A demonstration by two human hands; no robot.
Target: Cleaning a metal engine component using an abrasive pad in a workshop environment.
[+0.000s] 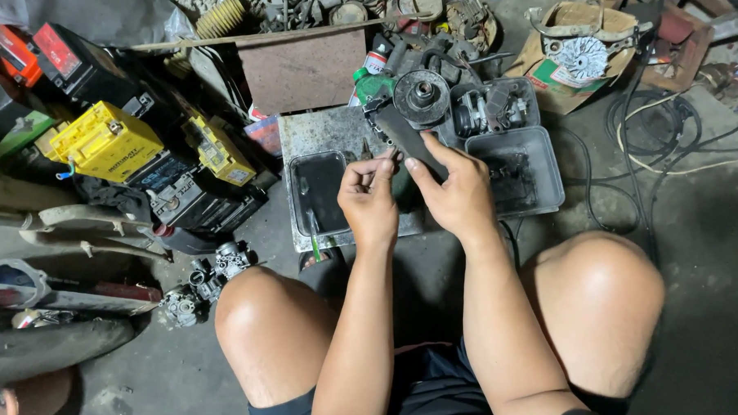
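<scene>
I squat on a dirty concrete floor with both knees in view. My right hand [458, 192] grips a dark, greasy engine part [411, 116] with a round pulley-like face, held over a metal sheet [301, 136]. My left hand [369, 201] pinches something small at the part's lower edge; what it holds is too small to tell. Just left of my left hand sits a black tray of dark liquid [319, 193] with a green-handled tool [313, 234] leaning in it.
Two grey plastic bins [540, 185] with greasy parts stand to the right. Yellow batteries [105, 139] and black boxes crowd the left. Carburettors [204, 279] lie by my left knee. Cables [653, 140] coil at right; a cardboard box with a metal rotor [580, 57] sits beyond.
</scene>
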